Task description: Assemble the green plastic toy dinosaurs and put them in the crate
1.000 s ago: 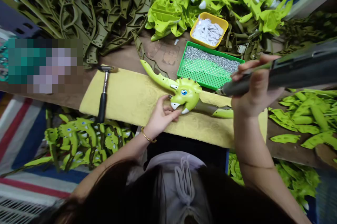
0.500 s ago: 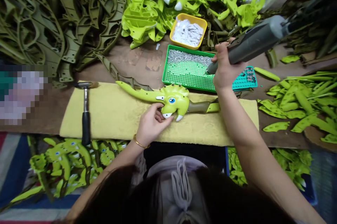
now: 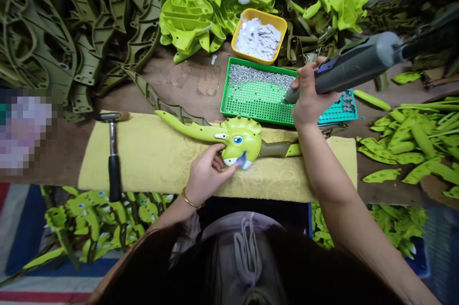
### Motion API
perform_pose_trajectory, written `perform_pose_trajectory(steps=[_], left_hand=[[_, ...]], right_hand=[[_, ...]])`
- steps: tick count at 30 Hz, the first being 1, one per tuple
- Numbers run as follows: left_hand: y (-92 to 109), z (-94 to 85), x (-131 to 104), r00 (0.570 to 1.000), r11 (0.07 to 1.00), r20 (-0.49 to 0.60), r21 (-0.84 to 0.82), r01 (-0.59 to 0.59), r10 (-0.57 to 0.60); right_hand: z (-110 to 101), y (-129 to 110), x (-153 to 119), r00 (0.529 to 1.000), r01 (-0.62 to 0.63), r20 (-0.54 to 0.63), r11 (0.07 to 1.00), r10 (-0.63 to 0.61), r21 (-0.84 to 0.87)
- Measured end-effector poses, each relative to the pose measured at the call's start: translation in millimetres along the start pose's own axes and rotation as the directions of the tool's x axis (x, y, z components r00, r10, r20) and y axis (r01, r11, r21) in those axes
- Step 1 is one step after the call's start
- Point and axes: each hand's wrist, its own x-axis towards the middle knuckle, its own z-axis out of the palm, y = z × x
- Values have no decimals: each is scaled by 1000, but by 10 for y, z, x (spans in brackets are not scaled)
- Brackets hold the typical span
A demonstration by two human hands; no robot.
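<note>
A lime-green dinosaur-head toy [image 3: 247, 136] with a long curved horn-like piece and a dark olive handle lies on a yellow cloth [image 3: 143, 161]. My left hand [image 3: 208, 171] grips it at the white beak, thumb below; a small blue glow shows near the thumb tip. My right hand [image 3: 311, 94] is wrapped round a grey power screwdriver [image 3: 358, 68]. The driver's tip is over the green perforated tray [image 3: 258, 104], whose back part holds many small screws.
A hammer [image 3: 114, 157] lies at the cloth's left. Behind the tray stands a yellow box [image 3: 258, 37] of white pieces. Olive parts [image 3: 86, 23] pile up back left, green parts [image 3: 412, 137] at right. Bins of green pieces [image 3: 96, 223] sit below the front edge.
The blue glow has appeared by the beak. My right hand and the screwdriver have shifted slightly right, still over the tray. The whole view has moved a little.
</note>
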Motion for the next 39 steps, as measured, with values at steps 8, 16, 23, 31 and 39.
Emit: perform_pose_trajectory(steps=[8, 16, 23, 31, 39], left_hand=[[86, 44, 38, 998, 999, 61, 30, -24, 22], [139, 167, -54, 944, 791, 135, -517, 327, -302], [112, 222, -17, 895, 591, 215, -687, 423, -391], [146, 205, -3, 870, 486, 298, -736, 471, -392], [91, 275, -1, 891, 473, 311, -762, 442, -332]], right_hand=[[-98, -702, -164, 992, 39, 121, 999, -41, 17], [-51, -941, -493, 965, -126, 256, 957, 57, 262], [-17, -696, -626, 933, -172, 354, 943, 64, 284], [83, -806, -401, 938, -97, 346, 981, 33, 167], [639, -194, -197, 995, -1, 103, 1000, -1, 22]])
